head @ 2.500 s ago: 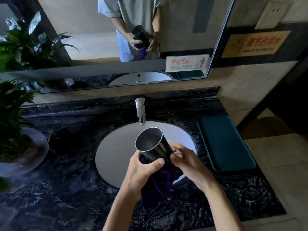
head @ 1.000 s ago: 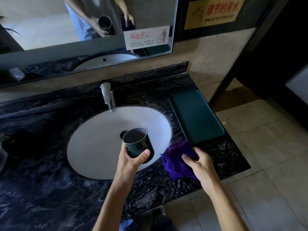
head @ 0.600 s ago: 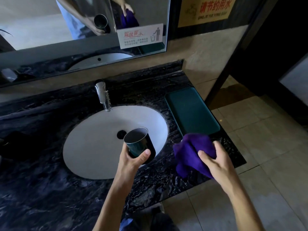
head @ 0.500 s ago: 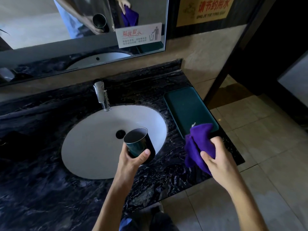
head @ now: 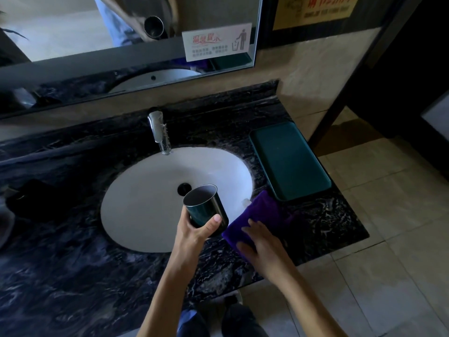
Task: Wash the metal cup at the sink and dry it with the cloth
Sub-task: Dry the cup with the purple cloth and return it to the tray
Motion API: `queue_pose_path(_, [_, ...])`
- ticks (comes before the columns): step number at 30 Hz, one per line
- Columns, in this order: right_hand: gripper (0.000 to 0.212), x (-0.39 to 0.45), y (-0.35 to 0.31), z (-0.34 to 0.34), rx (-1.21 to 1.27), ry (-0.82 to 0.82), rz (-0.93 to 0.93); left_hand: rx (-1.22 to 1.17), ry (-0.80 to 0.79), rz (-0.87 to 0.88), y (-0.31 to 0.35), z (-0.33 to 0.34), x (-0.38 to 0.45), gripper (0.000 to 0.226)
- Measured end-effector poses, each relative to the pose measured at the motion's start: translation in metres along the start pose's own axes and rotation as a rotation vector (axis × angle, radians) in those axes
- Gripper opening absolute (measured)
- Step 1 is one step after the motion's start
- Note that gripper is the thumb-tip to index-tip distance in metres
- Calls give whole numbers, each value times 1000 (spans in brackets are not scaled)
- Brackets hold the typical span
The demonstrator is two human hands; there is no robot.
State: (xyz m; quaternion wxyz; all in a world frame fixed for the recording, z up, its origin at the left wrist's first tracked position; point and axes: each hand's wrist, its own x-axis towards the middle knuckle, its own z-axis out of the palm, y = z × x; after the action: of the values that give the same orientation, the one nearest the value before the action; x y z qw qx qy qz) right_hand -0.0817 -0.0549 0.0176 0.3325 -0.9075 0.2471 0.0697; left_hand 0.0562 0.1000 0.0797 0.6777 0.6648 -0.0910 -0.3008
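A dark marbled countertop (head: 73, 276) fills the lower left and centre of the frame, and above it a mirror (head: 73, 32) runs along the top edge. Far left there's a dark object (head: 36, 200) on the counter, too shadowy to identify. Moving in, the white oval sink (head: 145, 203) sits in the centre, drain hole (head: 184, 189) dark in the middle, with a chrome faucet (head: 159, 131) leaning over its back rim.

And here's the left hand (head: 196, 231), centre frame, wrapped around the lower part of the metal cup (head: 205, 206), thumb pressed across its front. The cup is up off the counter, over the near right part of the basin, tilted with its open mouth toward the upper left. Up in the mirror, its reflection shows near the top centre, next to a small white notice sticker (head: 217, 45).

Just right of the cup, the purple cloth (head: 262, 215) lies on the counter at the sink's right rim, one corner lapping over the basin edge. The right hand (head: 260, 242) is laid flat on it, fingers spread, palm down, not clenched. The cloth's far end touches the green tray (head: 291, 161), which sits on the counter's right side. Beyond, at far right, beige floor tiles (head: 388, 239); a yellow sign (head: 325, 8) hangs at the upper right.
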Motion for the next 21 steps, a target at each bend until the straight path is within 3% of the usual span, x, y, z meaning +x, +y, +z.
queue_pose_path(2, [62, 6, 2, -9, 37, 217, -21, -4, -2, -7, 0, 0, 0, 76])
queue_pose_path(3, [63, 9, 4, -13, -20, 240, -23, -6, -4, -9, 0, 0, 0, 74])
queue_pose_path(8, [68, 6, 23, 2, -420, -13, 14, 7, -11, -14, -2, 3, 1, 67])
queue_pose_path(15, [70, 1, -3, 30, -404, 165, 297, 21, -1, -9, -5, 5, 3, 68])
queue_pose_path(18, [66, 8, 1, 22, -406, 196, 260, 25, -11, -2, -6, 6, 2, 72])
queue_pose_path(21, [63, 12, 24, 7, -466, 190, 86, 38, -31, 20, -6, 6, 2, 73])
